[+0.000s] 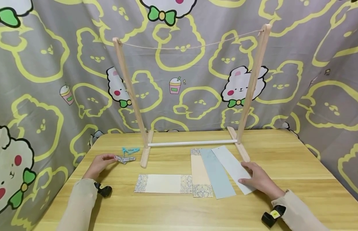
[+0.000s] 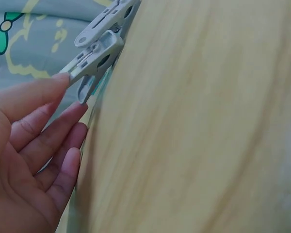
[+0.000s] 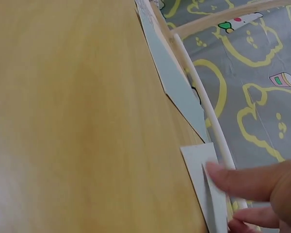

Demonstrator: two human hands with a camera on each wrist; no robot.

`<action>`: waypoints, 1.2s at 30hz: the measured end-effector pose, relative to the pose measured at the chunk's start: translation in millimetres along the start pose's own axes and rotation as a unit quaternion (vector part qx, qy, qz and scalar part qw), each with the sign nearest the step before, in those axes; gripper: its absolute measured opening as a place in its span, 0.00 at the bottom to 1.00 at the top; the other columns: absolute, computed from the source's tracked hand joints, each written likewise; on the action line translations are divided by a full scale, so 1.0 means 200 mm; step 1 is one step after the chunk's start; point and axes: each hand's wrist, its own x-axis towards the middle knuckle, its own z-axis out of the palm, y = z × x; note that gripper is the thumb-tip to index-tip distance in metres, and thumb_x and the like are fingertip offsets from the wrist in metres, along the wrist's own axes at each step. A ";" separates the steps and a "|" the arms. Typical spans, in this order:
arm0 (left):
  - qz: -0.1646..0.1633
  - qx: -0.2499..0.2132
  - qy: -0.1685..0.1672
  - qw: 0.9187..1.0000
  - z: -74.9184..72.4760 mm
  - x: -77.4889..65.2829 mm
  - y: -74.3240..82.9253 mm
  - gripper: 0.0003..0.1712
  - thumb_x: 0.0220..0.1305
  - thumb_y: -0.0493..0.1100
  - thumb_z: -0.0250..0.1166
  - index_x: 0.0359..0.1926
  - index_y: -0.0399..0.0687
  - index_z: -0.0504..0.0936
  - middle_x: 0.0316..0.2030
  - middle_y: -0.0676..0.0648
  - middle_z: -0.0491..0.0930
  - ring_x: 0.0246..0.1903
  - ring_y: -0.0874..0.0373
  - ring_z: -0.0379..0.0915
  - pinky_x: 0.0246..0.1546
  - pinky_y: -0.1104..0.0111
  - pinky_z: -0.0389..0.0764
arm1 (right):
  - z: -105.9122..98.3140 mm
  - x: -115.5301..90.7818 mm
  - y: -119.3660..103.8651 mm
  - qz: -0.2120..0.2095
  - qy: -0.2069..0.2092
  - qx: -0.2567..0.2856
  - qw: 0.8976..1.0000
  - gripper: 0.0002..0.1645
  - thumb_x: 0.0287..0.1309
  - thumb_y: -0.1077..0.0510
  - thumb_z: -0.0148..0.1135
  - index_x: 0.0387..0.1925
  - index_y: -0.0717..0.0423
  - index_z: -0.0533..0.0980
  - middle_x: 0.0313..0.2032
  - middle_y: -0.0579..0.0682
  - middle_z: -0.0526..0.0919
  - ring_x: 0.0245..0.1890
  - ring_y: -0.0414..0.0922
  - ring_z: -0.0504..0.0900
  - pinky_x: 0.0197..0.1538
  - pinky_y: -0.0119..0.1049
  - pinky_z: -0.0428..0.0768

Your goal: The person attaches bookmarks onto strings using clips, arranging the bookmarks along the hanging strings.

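Observation:
At the table's left, my left hand (image 1: 101, 164) pinches the handle end of a grey clothespin (image 2: 94, 58) between thumb and fingertips. Another grey clothespin (image 2: 104, 22) lies against it, and teal clothespins (image 1: 131, 150) lie just behind. On the right, my right hand (image 1: 258, 178) grips the lower part of a whitish paper strip (image 1: 229, 162), thumb at one side and fingers at the other. Beside that strip lie a pale blue strip (image 1: 217, 175), a peach strip with patterned ends (image 1: 200, 171), and a cream strip with patterned ends (image 1: 164, 183) set crosswise.
A wooden rack stands behind the strips, with a left post (image 1: 132, 96), a right post (image 1: 254, 83), a slack cord (image 1: 173, 48) between their tops and a white rod (image 1: 193, 143) low down. A patterned curtain (image 1: 196, 112) hangs behind the wooden table (image 1: 167, 211).

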 end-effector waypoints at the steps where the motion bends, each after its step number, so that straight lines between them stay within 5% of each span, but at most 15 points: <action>1: -0.005 -0.005 -0.001 1.000 0.00 0.00 0.00 0.20 0.61 0.49 0.66 0.43 0.36 0.80 0.38 0.55 0.80 0.39 0.65 0.68 0.43 0.71 0.67 | 0.00 0.00 0.00 0.002 0.000 -0.001 1.000 0.48 0.43 0.52 0.76 0.60 0.74 0.65 0.54 0.74 0.68 0.52 0.67 0.70 0.50 0.57 0.73; 11: -0.029 -0.030 -0.006 0.999 0.01 -0.02 0.02 0.19 0.61 0.52 0.66 0.41 0.39 0.78 0.37 0.57 0.76 0.40 0.61 0.66 0.44 0.66 0.65 | 0.00 -0.01 0.00 0.036 0.015 -0.042 0.998 0.51 0.36 0.47 0.78 0.56 0.75 0.67 0.53 0.76 0.67 0.53 0.70 0.65 0.53 0.61 0.68; 19: -0.017 -0.078 -0.009 0.997 0.00 -0.02 -0.01 0.39 0.59 0.54 0.66 0.63 0.34 0.65 0.44 0.58 0.79 0.38 0.78 0.70 0.58 0.59 0.65 | -0.01 0.01 -0.01 0.045 0.009 -0.028 0.999 0.40 0.37 0.53 0.79 0.48 0.72 0.70 0.45 0.68 0.74 0.46 0.62 0.70 0.48 0.54 0.72; 28: -0.022 -0.108 -0.004 0.994 -0.02 -0.02 -0.04 0.42 0.59 0.55 0.65 0.66 0.35 0.62 0.40 0.67 0.76 0.40 0.78 0.71 0.45 0.81 0.69 | 0.00 0.02 -0.03 0.046 -0.004 -0.017 0.999 0.38 0.38 0.57 0.78 0.49 0.69 0.70 0.47 0.66 0.72 0.47 0.60 0.66 0.47 0.51 0.69; 36: -0.007 -0.180 0.014 0.984 -0.02 -0.05 -0.05 0.34 0.62 0.49 0.64 0.63 0.35 0.66 0.35 0.71 0.77 0.38 0.77 0.73 0.42 0.81 0.73 | 0.00 0.03 -0.05 0.035 -0.018 0.010 0.999 0.38 0.38 0.61 0.78 0.49 0.70 0.66 0.47 0.65 0.73 0.47 0.59 0.70 0.48 0.51 0.72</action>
